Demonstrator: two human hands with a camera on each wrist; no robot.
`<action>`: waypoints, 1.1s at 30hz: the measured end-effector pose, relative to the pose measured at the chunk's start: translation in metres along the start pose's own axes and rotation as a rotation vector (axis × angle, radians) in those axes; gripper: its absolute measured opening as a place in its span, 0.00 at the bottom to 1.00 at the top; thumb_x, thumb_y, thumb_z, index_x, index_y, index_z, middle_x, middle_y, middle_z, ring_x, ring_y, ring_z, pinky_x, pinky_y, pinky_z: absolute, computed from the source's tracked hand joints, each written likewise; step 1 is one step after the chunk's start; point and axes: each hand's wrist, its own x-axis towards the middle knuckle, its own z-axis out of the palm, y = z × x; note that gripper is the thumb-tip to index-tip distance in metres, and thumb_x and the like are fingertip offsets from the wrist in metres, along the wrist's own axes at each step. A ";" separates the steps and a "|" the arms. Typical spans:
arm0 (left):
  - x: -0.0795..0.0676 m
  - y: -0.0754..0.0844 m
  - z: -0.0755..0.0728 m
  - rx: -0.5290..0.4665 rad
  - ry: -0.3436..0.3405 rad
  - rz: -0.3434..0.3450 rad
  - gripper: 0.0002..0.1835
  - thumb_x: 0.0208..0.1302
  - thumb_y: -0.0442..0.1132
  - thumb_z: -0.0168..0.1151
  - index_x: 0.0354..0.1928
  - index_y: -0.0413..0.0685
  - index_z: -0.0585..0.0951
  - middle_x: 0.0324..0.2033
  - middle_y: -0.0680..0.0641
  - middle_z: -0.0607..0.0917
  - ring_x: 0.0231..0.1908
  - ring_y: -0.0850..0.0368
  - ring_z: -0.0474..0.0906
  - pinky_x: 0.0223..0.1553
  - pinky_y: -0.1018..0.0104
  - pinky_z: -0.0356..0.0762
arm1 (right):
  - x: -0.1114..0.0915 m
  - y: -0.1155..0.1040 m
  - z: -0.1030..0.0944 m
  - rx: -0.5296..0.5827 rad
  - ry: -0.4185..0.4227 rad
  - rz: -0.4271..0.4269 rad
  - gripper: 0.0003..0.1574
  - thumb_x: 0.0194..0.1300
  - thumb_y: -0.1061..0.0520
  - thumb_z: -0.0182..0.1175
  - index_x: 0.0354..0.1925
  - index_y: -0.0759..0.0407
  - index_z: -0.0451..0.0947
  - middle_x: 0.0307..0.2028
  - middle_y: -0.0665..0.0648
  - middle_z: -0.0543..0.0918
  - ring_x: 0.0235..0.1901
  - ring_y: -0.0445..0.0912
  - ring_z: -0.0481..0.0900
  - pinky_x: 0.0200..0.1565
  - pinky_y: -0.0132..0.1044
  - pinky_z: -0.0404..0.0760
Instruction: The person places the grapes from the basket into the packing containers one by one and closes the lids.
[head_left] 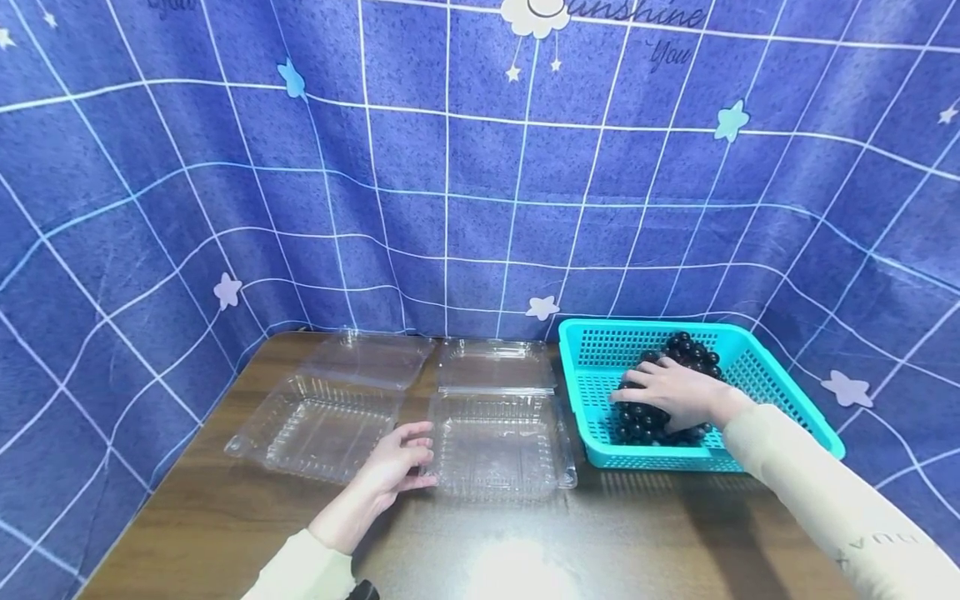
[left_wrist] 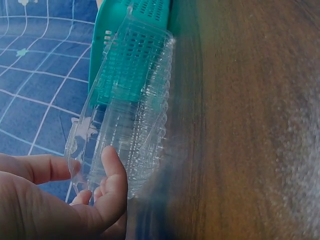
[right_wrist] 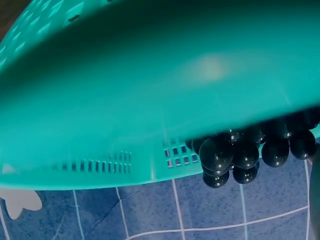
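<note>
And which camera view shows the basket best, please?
The head view: the basket shows almost whole, though grapes, the right hand and its sleeve cover part. The left wrist view catches one portion beyond a clear tray; the right wrist view, a close, cropped part.

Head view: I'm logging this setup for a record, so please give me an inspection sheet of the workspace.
Surface: brown wood-grain table, bright glare on its near part.
Job's things: left clear container and right clear container, both open; dark grapes in a turquoise basket.
Clutter: nothing seen.
Grippers: left hand at the right clear container's left edge; right hand over the dark grapes, grip unclear.
Cables: nothing seen.
Surroundings: blue curtain with white grid lines and stars.
</note>
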 end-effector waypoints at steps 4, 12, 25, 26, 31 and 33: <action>-0.001 0.001 -0.001 -0.002 0.002 0.007 0.32 0.56 0.26 0.53 0.66 0.34 0.61 0.60 0.28 0.62 0.53 0.38 0.66 0.44 0.50 0.83 | 0.002 -0.002 0.001 -0.013 -0.016 -0.020 0.58 0.31 0.53 0.79 0.63 0.40 0.65 0.58 0.57 0.72 0.53 0.55 0.70 0.46 0.63 0.77; 0.000 0.001 -0.002 -0.004 -0.007 0.004 0.32 0.57 0.26 0.53 0.66 0.35 0.60 0.60 0.28 0.62 0.55 0.36 0.65 0.44 0.50 0.83 | 0.003 -0.005 -0.001 -0.041 -0.096 0.013 0.56 0.33 0.57 0.77 0.62 0.38 0.64 0.60 0.60 0.70 0.57 0.59 0.70 0.52 0.66 0.73; 0.001 0.001 0.000 0.004 0.001 -0.004 0.31 0.57 0.26 0.52 0.65 0.35 0.61 0.59 0.29 0.64 0.54 0.37 0.65 0.44 0.51 0.84 | 0.002 -0.007 -0.004 -0.059 -0.061 0.020 0.49 0.34 0.54 0.77 0.57 0.40 0.69 0.58 0.62 0.73 0.53 0.59 0.74 0.50 0.66 0.74; 0.001 0.001 0.000 0.003 0.002 -0.006 0.31 0.57 0.26 0.52 0.65 0.35 0.61 0.59 0.29 0.64 0.54 0.37 0.66 0.44 0.50 0.84 | 0.002 -0.007 -0.005 -0.058 -0.060 0.022 0.48 0.35 0.53 0.77 0.57 0.40 0.69 0.58 0.62 0.73 0.53 0.60 0.74 0.50 0.65 0.75; 0.000 0.001 0.000 -0.001 0.010 -0.008 0.31 0.56 0.25 0.52 0.65 0.36 0.62 0.59 0.29 0.64 0.54 0.37 0.66 0.43 0.49 0.84 | 0.004 -0.006 -0.010 -0.068 -0.056 0.027 0.46 0.37 0.53 0.77 0.56 0.42 0.69 0.57 0.63 0.73 0.51 0.60 0.75 0.47 0.63 0.76; -0.001 0.001 0.000 0.001 0.009 -0.009 0.32 0.56 0.26 0.53 0.65 0.36 0.61 0.59 0.30 0.64 0.54 0.37 0.66 0.43 0.50 0.84 | 0.004 -0.006 -0.011 -0.080 -0.040 0.030 0.47 0.35 0.52 0.78 0.55 0.41 0.70 0.56 0.63 0.73 0.49 0.59 0.76 0.45 0.62 0.78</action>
